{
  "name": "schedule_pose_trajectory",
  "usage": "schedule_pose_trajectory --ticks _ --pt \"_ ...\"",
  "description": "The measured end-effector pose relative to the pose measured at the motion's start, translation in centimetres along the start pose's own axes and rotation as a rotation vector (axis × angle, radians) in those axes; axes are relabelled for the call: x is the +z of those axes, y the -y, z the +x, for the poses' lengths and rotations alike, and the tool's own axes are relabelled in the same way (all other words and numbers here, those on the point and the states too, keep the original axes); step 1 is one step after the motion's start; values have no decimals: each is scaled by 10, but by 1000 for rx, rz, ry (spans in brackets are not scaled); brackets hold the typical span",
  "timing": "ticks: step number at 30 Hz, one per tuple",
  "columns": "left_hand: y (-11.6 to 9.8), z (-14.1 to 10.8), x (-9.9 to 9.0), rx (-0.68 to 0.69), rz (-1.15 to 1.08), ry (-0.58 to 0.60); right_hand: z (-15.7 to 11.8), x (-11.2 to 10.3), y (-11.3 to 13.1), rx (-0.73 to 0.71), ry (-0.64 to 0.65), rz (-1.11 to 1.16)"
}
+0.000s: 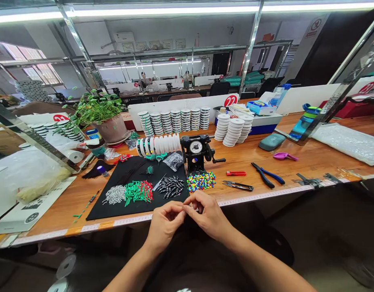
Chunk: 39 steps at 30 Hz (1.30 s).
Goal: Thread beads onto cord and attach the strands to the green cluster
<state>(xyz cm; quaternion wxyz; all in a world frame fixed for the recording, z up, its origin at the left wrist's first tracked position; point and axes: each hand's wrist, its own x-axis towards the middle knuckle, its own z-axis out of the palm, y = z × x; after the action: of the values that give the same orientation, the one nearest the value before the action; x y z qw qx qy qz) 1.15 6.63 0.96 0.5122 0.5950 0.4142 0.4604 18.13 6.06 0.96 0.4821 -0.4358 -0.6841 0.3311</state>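
My left hand [166,224] and my right hand [205,213] meet fingertip to fingertip just in front of the table edge. Both are closed in a pinch; whatever lies between the fingertips is too small to make out. Beyond them a black mat [114,205] carries piles of silver beads [114,194], green and red tube pieces [138,192] and black beads [171,187]. Multicoloured beads [201,181] lie at the foot of a black hand-cranked winder [195,151], whose shaft bears a row of white spools [162,144].
To the right lie thread snips [238,185], a red case [235,173], blue-handled pliers [267,175], a pink scoop [284,156] and a teal case [271,142]. Stacked white spools [233,132] stand behind. A potted plant [109,127] and a plastic bag [31,174] occupy the left.
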Motion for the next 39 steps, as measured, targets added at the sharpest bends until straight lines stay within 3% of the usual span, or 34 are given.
schedule_pose_trajectory --ticks 4,9,13,21,27,29,33,36,39 --pt "2 0 0 -12 14 4 9 3 0 59 28 110" --pt "4 0 -2 -13 39 -26 13 -1 3 39 -79 60" --pt "3 0 -2 11 28 -10 10 -6 4 64 36 -61" --pt "3 -1 0 36 115 -46 10 -5 -2 133 130 77" --pt "5 0 -2 17 81 -48 17 2 -2 112 -24 225" --pt "5 1 -3 8 48 -52 14 3 -3 33 -115 169" --pt "2 2 -5 -58 -7 -35 -3 2 -7 -331 -314 -126" --pt "-3 2 -5 -75 -39 -15 -13 1 -13 -524 -263 -269" --pt "-6 2 -5 -79 -55 3 -14 2 -19 -576 -214 -287"
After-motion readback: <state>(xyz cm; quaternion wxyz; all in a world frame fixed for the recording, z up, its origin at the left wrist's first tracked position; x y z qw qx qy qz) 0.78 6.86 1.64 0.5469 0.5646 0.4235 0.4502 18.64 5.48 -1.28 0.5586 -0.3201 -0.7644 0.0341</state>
